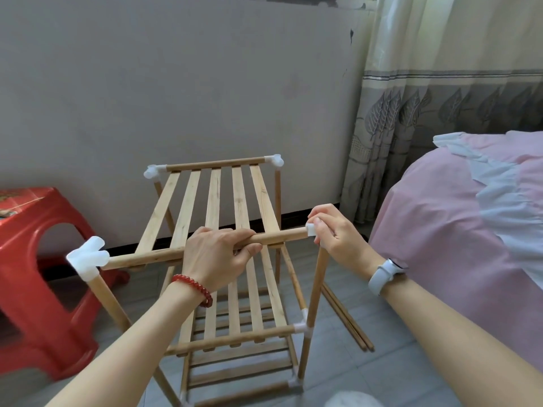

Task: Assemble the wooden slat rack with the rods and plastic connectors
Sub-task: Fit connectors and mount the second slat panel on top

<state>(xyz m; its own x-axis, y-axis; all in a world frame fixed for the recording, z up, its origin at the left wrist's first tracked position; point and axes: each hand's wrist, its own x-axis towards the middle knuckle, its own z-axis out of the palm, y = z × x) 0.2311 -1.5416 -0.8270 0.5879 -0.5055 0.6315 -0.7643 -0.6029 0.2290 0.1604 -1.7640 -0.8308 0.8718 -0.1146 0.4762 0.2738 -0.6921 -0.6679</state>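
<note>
- A bed [458, 218] under a pink cover filled the right side, with a leaf-patterned curtain [440, 98] hanging behind it and a grey wall [176, 83] across the back.
- A red plastic stool [38, 277] stood on the tiled floor [382, 371] at the left, near the rack.
- The wooden slat rack [232, 289] stood on the floor in the middle, between stool and bed, with three slatted tiers one above another.
- The top slat shelf [214, 207] had five pale slats running away from the person to a far rod fitted with white corner pieces at both ends.
- The front rod [205, 248] of that top tier lay across the near edge, its left end seated in a white plastic connector [88, 257] on top of the front left post.
- Two spare rods [346, 318] lay together on the floor to the right of the rack, beside the bed.
- The left hand [217, 257] had its grip clamped round the middle of the front rod, fingers over it and thumb beneath; a red bead bracelet [194, 289] sat on that wrist.
- The right hand [338, 236] pinched a small white connector [311, 229] at the right end of the front rod, above the front right post [316, 292]; whether it sat on the post could not be told.
- A white wristband [385, 274] circled the right wrist.
</note>
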